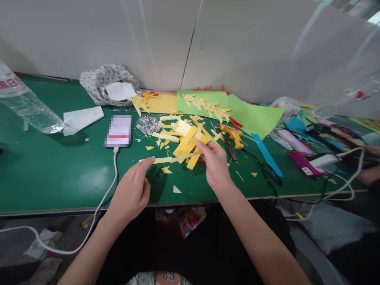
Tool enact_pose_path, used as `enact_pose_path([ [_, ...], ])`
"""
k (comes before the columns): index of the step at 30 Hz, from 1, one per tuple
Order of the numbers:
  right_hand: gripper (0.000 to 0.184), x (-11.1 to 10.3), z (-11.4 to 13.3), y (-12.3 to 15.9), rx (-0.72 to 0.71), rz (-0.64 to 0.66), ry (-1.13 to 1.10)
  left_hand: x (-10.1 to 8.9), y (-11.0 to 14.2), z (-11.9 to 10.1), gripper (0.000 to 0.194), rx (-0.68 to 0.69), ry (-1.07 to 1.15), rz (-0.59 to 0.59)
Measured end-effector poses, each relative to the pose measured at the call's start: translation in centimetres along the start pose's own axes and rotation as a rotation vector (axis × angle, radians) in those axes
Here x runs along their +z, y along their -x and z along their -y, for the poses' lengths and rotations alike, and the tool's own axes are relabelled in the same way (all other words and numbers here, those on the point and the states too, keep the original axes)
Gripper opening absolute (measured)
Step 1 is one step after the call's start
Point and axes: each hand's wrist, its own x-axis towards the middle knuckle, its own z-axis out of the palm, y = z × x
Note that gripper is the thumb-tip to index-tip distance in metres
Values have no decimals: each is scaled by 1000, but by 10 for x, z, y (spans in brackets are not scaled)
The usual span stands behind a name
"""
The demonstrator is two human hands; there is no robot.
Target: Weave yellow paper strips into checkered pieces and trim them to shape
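Note:
My left hand [133, 190] pinches one end of a long pale yellow paper strip [166, 160] just above the green table [44, 174]. My right hand [215, 162] grips the other end of that strip, fingers closed, beside a loose pile of yellow paper strips [187, 138]. Small yellow paper triangles [168, 170] lie scattered under and between my hands.
A phone [118, 130] on a white charging cable [111, 182] lies left of the pile. A yellow glue gun [234, 136], green paper sheets [252, 114] with woven yellow shapes, a plastic bottle [26, 105], a cloth bag [108, 83] and another person's cluttered area at right.

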Motion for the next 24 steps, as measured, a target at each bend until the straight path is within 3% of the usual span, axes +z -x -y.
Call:
enact_pose_path([
  [4,21,-3,5,0,162,89,-68,-1,-1,-1,56,-12,1,-30],
  [9,12,2,5,9,436,380,-1,-4,-2,-3,58,-3,6,-102],
  [12,11,7,2,14,493,481,92,-4,-3,-2,57,27,-5,-81],
  [18,23,13,1,17,443,537,221,-1,-4,2,54,38,-72,7],
  [24,39,7,1,15,250,441,421,0,-5,2,46,151,-186,131],
])
